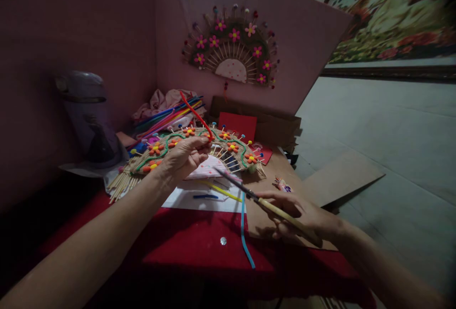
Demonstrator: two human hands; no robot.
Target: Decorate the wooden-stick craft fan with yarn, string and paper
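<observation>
Pinched in my left hand [188, 154] is a red pipe cleaner [195, 113], its free end pointing up and to the left. My right hand [297, 211] grips a pair of scissors [281, 214] with light-coloured handles; the dark blades point left, below my left hand and apart from the pipe cleaner. Behind my left hand lies a fan-shaped decoration [167, 146] of burlap and sticks, with orange flowers and a wavy green trim. A yellow strip [224, 191], a short blue piece [205, 197] and a light blue strip [244, 237] lie nearer me.
A bundle of coloured pipe cleaners [167, 120] lies at the back left beside a purple flask [90, 119]. Wooden sticks [123, 183] poke out at the left. Cardboard [263, 216] lies on the red cloth [178, 247]. A similar fan [233, 45] hangs on the pink board behind.
</observation>
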